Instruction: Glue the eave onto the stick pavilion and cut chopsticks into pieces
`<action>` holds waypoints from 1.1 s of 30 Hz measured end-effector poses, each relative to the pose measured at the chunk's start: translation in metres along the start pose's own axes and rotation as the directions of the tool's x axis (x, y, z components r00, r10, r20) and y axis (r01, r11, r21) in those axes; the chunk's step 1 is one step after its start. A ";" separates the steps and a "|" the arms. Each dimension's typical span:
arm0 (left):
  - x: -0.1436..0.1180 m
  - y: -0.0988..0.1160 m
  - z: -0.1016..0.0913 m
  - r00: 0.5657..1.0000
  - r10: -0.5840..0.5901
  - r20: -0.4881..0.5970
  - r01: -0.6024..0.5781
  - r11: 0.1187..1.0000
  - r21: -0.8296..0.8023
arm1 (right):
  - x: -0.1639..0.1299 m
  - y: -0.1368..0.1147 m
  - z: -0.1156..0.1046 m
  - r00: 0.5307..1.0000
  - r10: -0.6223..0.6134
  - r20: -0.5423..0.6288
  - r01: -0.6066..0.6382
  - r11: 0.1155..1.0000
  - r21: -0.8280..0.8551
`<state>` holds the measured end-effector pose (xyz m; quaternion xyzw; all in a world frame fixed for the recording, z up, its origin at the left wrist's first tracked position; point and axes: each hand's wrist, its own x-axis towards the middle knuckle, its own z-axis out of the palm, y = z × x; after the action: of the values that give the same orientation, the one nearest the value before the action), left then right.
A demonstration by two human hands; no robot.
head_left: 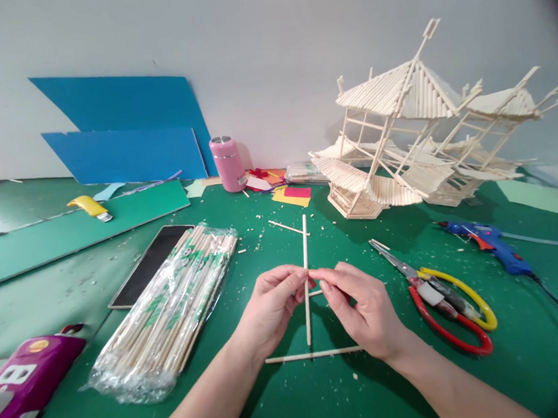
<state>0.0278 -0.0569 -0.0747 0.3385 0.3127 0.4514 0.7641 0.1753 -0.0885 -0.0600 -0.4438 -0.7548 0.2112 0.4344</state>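
Pinching from both sides at centre frame, the left hand (271,303) and right hand (364,312) held the wooden stick (305,258) upright at mid-length, its long axis running top to bottom, equally near both.

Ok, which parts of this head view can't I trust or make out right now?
- Upright stick: the pinch point is covered by the left hand and right hand; a short piece between the fingers is mostly hidden.
- Purple box: cut off by the left edge.
- Phone: partly under the stick bundle.
- Stick model: rear joints too tangled to read.
- Right corners: dark lens edge.
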 end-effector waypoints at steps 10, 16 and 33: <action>-0.002 0.002 0.001 1.000 0.008 -0.022 -0.006 0.997 0.072 | -0.001 0.001 0.000 1.000 0.021 0.013 -0.021 0.999 -0.025; -0.002 0.001 0.000 1.000 0.016 -0.023 -0.014 0.997 0.075 | -0.001 0.000 0.001 1.000 0.023 0.015 -0.023 0.999 -0.024; -0.003 0.007 0.003 1.000 0.029 -0.004 -0.028 0.984 0.178 | 0.000 0.001 0.001 0.999 0.037 0.038 -0.037 0.999 0.000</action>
<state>0.0259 -0.0575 -0.0668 0.4084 0.3494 0.4338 0.7232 0.1748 -0.0883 -0.0612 -0.4534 -0.7546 0.2278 0.4160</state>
